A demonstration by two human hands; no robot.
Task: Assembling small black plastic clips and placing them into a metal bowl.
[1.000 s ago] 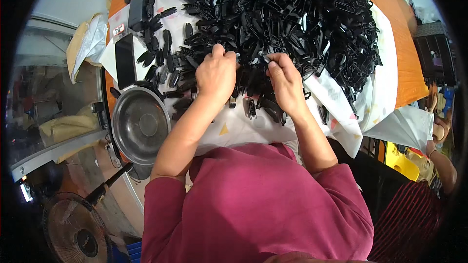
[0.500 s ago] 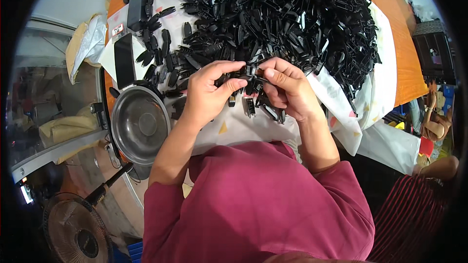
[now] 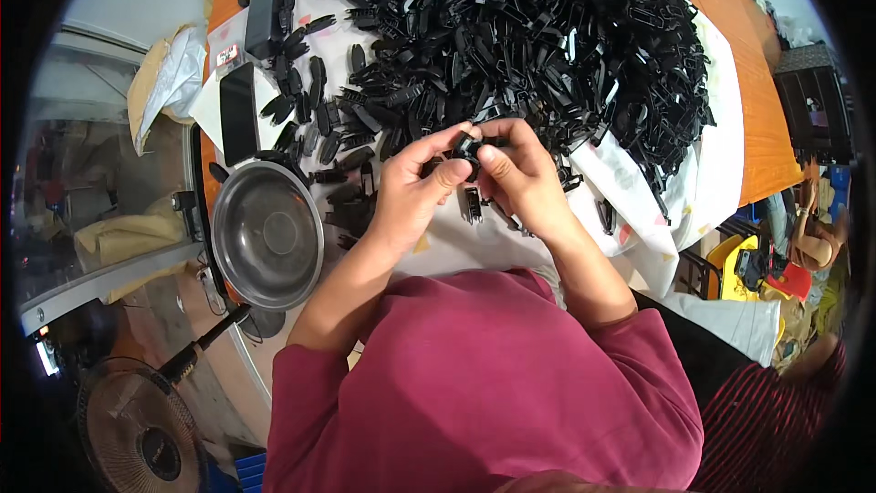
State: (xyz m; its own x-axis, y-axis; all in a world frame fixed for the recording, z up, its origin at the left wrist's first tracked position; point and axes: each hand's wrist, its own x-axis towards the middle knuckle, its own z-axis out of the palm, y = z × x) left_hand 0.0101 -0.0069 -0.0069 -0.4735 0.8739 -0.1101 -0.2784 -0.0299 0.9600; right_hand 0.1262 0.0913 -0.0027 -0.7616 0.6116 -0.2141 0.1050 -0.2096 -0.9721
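My left hand (image 3: 412, 190) and my right hand (image 3: 524, 181) meet just in front of a large heap of black plastic clip-like parts (image 3: 538, 46). Between their thumbs and forefingers they pinch one small black plastic piece (image 3: 467, 150), partly covered by the fingers, so its exact kind cannot be made out. Both hands are closed on it. Below the fingers, a toothed black part (image 3: 473, 204) lies on the white patterned sheet (image 3: 447, 251). More loose parts are scattered left of my left hand.
A grey metal bowl (image 3: 219, 251) stands at the left edge, with a black phone (image 3: 239, 114) and a dark box (image 3: 261, 23) beyond it. A fan (image 3: 151, 429) is at the lower left. At right are a yellow stool (image 3: 735, 276) and a person in striped clothing (image 3: 776, 429).
My hands have drawn closer together, the left one shifting right. The black piece is now gripped between both sets of fingertips. At the right, the yellow stool has come into fuller view.
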